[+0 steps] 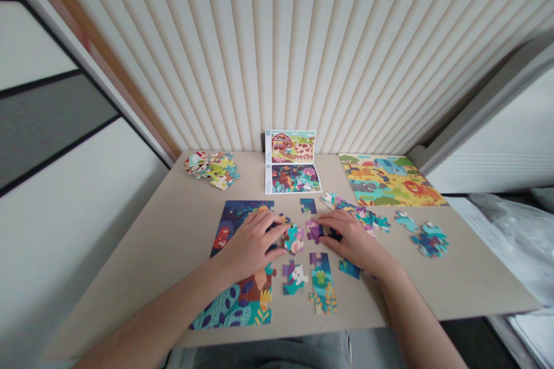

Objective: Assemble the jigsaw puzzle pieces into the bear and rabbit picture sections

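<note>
My left hand (pixel 258 242) reaches over the partly joined dark jigsaw puzzle (pixel 234 300), with thumb and fingertips at the left side of a teal and pink puzzle piece (pixel 294 238). Just to the right, my right hand (pixel 351 237) has its thumb and forefinger at the edges of a purple puzzle piece (pixel 313 231). A narrow gap parts the two pieces. Below them lie a piece with a white rabbit (pixel 295 277) and a joined strip with a green frog (pixel 322 283). A dark blue piece (pixel 308 206) lies above. The hands hide parts of the puzzle and some pieces.
An open picture leaflet (pixel 292 162) leans at the back. Loose pieces are heaped at the back left (pixel 213 168). A finished animal puzzle (pixel 389 180) lies at the back right. More pieces (pixel 367 218) lie beyond my right hand, with a small pile (pixel 430 240) further right.
</note>
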`<action>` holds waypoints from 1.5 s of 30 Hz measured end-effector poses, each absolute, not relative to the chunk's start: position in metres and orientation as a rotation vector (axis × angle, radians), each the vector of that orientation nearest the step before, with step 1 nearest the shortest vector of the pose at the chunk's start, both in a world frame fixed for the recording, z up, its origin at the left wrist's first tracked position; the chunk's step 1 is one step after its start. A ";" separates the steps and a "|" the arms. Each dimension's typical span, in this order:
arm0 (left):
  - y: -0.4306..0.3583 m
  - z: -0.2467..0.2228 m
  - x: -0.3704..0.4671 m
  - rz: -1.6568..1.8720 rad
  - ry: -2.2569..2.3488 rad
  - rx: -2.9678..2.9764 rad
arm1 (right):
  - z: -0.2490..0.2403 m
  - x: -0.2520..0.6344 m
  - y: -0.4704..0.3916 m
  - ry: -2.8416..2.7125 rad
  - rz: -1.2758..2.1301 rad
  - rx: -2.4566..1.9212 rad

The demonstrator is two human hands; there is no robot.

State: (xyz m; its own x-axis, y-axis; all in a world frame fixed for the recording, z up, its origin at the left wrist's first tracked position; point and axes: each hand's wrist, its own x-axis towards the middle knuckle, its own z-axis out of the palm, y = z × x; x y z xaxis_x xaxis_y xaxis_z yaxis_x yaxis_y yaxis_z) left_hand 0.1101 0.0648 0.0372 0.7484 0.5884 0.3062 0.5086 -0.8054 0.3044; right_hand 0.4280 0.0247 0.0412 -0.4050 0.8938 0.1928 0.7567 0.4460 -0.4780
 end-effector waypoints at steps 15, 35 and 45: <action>0.066 0.039 0.102 0.683 0.871 2.755 | 0.047 0.457 0.028 -1.306 0.015 -1.736; 0.067 0.032 0.100 0.697 0.885 2.771 | 0.023 0.482 0.034 -1.941 0.101 -1.907; 0.067 0.033 0.103 0.651 0.863 2.777 | 0.030 0.517 0.001 -1.856 -0.179 -2.066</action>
State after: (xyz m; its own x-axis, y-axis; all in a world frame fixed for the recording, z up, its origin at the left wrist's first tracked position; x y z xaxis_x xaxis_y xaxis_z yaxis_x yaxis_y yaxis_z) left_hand 0.1030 0.0666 0.0331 0.7386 0.5714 0.3578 0.5011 -0.8203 0.2756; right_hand 0.5174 0.0005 0.0296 0.1310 0.9361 0.3266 0.9812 -0.0752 -0.1780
